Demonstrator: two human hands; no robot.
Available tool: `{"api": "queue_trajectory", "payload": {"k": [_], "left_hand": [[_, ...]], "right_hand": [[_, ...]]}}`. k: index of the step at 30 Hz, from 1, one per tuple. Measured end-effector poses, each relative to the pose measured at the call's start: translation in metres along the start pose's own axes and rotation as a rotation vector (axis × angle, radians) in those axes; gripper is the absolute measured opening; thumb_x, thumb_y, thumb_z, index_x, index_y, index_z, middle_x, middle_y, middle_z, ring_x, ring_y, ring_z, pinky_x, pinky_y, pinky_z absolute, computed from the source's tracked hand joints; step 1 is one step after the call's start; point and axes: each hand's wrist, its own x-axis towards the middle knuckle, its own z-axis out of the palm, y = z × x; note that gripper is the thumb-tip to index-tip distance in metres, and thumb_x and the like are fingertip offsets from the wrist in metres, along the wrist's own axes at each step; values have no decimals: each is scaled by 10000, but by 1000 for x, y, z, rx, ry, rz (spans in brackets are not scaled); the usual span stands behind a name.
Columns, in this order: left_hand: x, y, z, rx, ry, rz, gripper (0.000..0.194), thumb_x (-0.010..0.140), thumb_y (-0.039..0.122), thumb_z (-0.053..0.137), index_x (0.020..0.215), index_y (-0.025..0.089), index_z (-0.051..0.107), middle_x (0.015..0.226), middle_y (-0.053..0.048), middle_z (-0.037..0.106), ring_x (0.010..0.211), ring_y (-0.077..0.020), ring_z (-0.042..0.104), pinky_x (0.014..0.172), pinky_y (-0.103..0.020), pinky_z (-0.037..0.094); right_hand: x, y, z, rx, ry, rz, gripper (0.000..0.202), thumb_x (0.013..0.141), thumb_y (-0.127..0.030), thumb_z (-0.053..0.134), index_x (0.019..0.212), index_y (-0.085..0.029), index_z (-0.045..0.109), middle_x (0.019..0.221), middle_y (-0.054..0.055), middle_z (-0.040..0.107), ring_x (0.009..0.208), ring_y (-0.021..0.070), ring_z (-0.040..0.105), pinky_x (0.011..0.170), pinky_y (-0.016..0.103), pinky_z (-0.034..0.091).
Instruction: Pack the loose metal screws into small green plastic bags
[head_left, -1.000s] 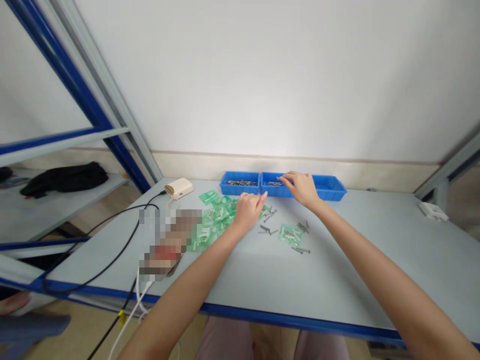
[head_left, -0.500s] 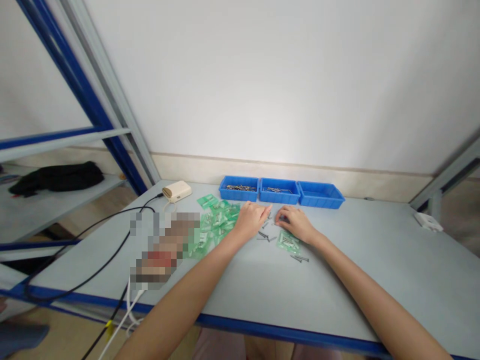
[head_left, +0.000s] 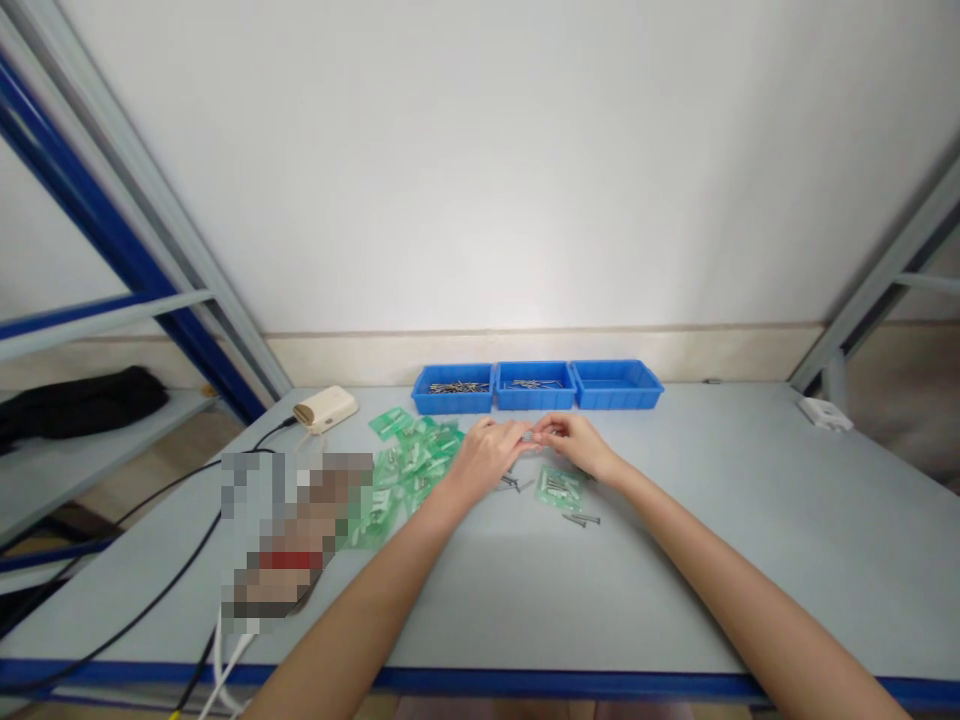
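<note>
My left hand (head_left: 491, 456) and my right hand (head_left: 576, 443) meet at the fingertips above the table, in front of the middle blue bin. The right fingers are closed in a pinch, and the left fingers are drawn together. Whatever they hold is too small to make out. Just below my hands lie several loose grey screws (head_left: 513, 483), partly covered by the left hand. A green-edged clear bag (head_left: 559, 487) with screws inside lies below my right hand. Nearer me are a few more screws (head_left: 582, 520). Left of my left hand spreads a pile of green bags (head_left: 412, 465).
Three blue bins stand along the wall: the left bin (head_left: 452, 402) and middle bin (head_left: 535, 398) contain thin metal pieces, beside the right bin (head_left: 617, 395). A cream power bank (head_left: 326, 408), a blurred-out object (head_left: 300, 540) and cables occupy the left. A white box (head_left: 825, 413) sits far right.
My hands were apart over the loose screws and have come together, fingertips touching or nearly so. The whole view has shifted as my head turned.
</note>
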Motion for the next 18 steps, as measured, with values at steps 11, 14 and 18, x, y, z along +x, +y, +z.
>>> {"api": "queue_trajectory", "payload": {"k": [11, 14, 18], "left_hand": [[0, -3, -1, -6, -23, -87, 303, 981, 311, 342, 846, 162, 569, 792, -5, 671, 703, -143, 596, 715, -298, 354], [1, -1, -1, -20, -58, -106, 305, 982, 311, 336, 844, 167, 567, 782, -2, 665, 682, -144, 581, 710, -293, 357], [1, 1, -3, -66, -52, -115, 279, 973, 350, 359, 912, 172, 563, 823, 1, 666, 700, -142, 581, 725, -282, 368]], "right_hand": [[-8, -11, -4, -73, 70, -126, 183, 794, -320, 588, 884, -170, 640, 896, 42, 664, 760, 149, 579, 708, 272, 424], [-13, -17, -4, -229, 140, -164, 149, 838, -305, 572, 891, -200, 664, 865, 24, 669, 734, 160, 562, 769, 313, 369], [-17, -22, -3, -367, 162, -201, 167, 882, -302, 539, 907, -205, 673, 893, 30, 676, 752, 175, 570, 791, 329, 323]]}}
